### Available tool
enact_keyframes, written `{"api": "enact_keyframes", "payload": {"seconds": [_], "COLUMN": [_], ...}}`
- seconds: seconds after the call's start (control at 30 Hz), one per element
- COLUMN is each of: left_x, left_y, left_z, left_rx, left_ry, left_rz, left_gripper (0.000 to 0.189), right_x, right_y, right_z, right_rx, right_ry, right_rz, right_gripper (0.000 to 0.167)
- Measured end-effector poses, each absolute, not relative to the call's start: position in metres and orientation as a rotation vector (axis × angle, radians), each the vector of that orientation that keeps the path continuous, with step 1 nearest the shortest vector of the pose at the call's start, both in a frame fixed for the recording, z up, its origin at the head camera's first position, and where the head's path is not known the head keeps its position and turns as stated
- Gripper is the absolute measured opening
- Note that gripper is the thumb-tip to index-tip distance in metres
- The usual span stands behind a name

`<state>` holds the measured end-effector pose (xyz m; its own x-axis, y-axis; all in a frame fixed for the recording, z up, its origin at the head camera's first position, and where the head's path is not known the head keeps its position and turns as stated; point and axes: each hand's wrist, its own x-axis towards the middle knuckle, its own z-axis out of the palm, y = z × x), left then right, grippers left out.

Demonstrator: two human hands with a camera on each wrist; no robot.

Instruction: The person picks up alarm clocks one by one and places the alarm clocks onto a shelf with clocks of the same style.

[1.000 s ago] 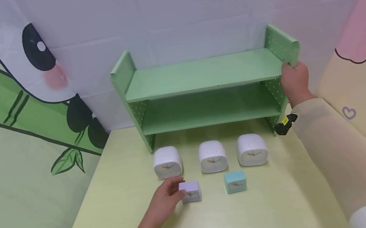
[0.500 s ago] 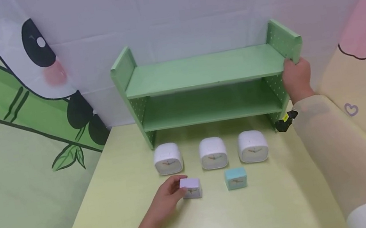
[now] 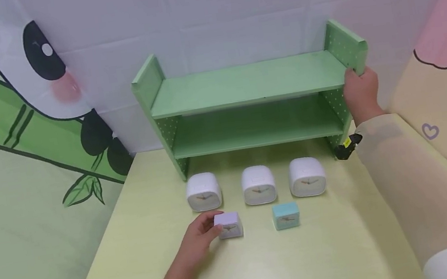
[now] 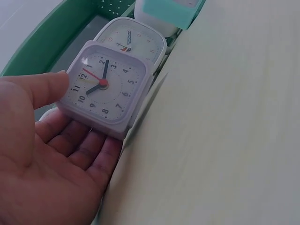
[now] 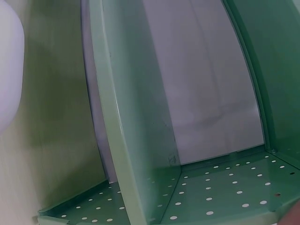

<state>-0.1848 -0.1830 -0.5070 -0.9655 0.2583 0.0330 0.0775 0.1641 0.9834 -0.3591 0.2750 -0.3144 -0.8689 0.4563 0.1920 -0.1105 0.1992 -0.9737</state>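
Observation:
My left hand (image 3: 197, 240) holds a small purple alarm clock (image 3: 229, 219) at its left side. In the left wrist view the thumb lies at the edge of the clock's white face and the other fingers are behind and under it. To its right stands a small turquoise alarm clock (image 3: 285, 210). Behind them are three white rounded clocks, a left one (image 3: 202, 183), a middle one (image 3: 257, 176) and a right one (image 3: 306, 169). My right hand (image 3: 361, 92) grips the right side panel of a green two-tier shelf (image 3: 249, 82); in the right wrist view only a bit of that hand shows.
The shelf stands at the back of the pale yellow table (image 3: 268, 267), against a light curtain (image 3: 229, 3). Its side panels have rows of small holes. A printed panda and bamboo cloth (image 3: 22, 213) hangs at the left, a pink and cream one (image 3: 440, 78) at the right.
The left hand and the purple clock have shifted slightly left and back relative to the turquoise clock. The right hand keeps its grip on the shelf. The head view has tilted a little.

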Motion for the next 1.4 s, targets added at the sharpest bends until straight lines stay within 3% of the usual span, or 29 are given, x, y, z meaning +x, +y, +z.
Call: {"api": "enact_keyframes", "payload": {"seconds": [0.33,0.87,1.4], "left_x": [-0.190,-0.204,-0.239], "left_y": [-0.181,-0.171,-0.128], "left_z": [-0.490,-0.410,-0.333], "left_rx": [0.335,0.553,0.626], "left_ry": [2.310,2.192,2.196], "left_rz": [1.850,1.711,1.751], "left_gripper": [0.033,0.031,0.033], "right_x": [-0.359,-0.364,-0.364], "right_y": [0.273,0.275,0.275], "right_z": [-0.311,-0.315,-0.317], "right_rx": [-0.373,-0.387,-0.329], "right_ry": [-2.019,-2.000,-1.978], "right_rz": [1.756,1.765,1.735], "right_gripper": [0.030,0.022,0.023]}}
